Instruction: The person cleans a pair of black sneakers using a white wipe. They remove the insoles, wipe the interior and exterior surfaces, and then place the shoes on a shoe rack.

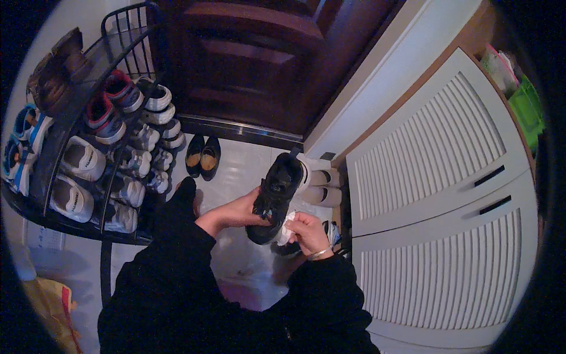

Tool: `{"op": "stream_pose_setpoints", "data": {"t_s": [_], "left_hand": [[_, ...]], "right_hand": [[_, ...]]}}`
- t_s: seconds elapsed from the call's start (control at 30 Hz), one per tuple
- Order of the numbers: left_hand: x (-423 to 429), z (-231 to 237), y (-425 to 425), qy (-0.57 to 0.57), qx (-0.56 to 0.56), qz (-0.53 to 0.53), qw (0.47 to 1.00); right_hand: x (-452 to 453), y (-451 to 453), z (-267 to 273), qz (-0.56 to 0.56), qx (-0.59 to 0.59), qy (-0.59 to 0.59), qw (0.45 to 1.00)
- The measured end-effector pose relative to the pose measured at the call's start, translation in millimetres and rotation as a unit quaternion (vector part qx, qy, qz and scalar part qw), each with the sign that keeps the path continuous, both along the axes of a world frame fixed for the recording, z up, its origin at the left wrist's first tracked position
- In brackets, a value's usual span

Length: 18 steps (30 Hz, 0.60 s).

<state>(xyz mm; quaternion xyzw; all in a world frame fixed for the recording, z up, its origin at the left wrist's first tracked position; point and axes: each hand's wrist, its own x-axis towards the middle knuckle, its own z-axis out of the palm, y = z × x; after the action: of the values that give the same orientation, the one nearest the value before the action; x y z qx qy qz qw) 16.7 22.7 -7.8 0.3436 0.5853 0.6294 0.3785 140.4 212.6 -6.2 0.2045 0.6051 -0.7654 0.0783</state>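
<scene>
My left hand (236,212) grips a black lace-up shoe (278,190) around its side near the toe. The shoe has a pale sole, and its heel points away from me. In my right hand (309,232) is a crumpled white tissue or cloth (286,228), pinched between thumb and fingers and pressed against the sole's edge near the toe. A bracelet circles my right wrist. My left palm and some of its fingers are hidden by the shoe.
A black metal rack (66,146) with several shoes stands at left. Black flat shoes (202,157) lie on the tiled floor before a dark door (256,57). Beige shoes (325,197) sit beside the white louvred cabinet (435,199) at right. A yellowish bag (48,305) is lower left.
</scene>
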Motion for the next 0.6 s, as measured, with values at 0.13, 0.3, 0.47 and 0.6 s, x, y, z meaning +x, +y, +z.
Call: {"op": "stream_pose_setpoints", "data": {"t_s": [0.13,0.3,0.47,0.6], "left_hand": [[1.5,-0.2,5.2,-0.018,-0.027,0.018,0.999],[0.2,-1.4,5.6,0.012,-0.075,0.013,0.997],[2.4,-3.0,-0.5,-0.032,-0.053,0.010,0.998],[5.3,-8.9,-1.9,-0.069,-0.118,0.037,0.990]], "right_hand": [[-3.1,-5.8,2.8,-0.018,0.013,0.013,1.000],[-4.6,-9.4,7.8,-0.024,0.052,0.029,0.998],[-6.6,-12.2,3.5,0.000,0.096,0.053,0.994],[-4.7,-16.2,-0.8,0.014,0.101,0.067,0.993]]}}
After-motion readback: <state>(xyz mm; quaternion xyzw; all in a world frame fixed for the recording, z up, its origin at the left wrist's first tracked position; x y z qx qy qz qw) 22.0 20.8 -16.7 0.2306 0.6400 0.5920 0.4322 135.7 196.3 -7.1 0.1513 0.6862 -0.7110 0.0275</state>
